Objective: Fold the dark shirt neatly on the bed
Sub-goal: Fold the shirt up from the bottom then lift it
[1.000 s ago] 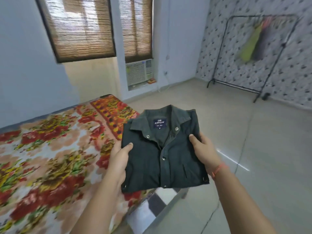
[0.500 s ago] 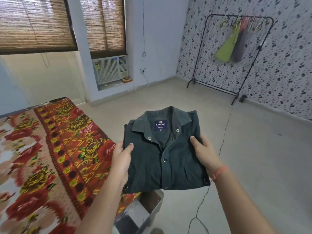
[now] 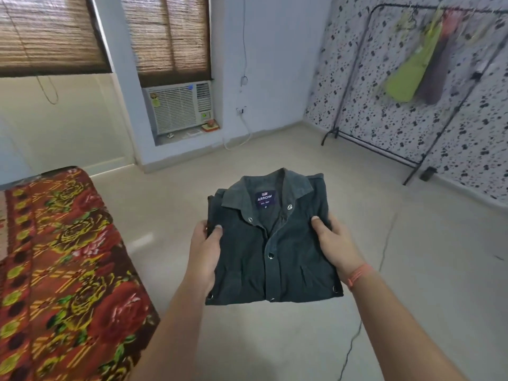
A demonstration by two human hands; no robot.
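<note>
Here's the dark green snap-button shirt [image 3: 247, 265], folded to a tidy square with collar and label facing up, held out in mid-air over the pale tiled floor [image 3: 412, 270] and not on the bed. The left hand [image 3: 204, 254] clamps its left edge, thumb on top, fingers mostly hidden below; the right hand [image 3: 336, 248] grasps the right edge the same way. The bed with the red floral cover [image 3: 68, 257] sits off to the left, apart from the bundle. The risk: only the two sides are supported, so the near hem could sag and the layers slide open — a loosened thumb or a tilt on the way to the bed would probably undo the fold.
</note>
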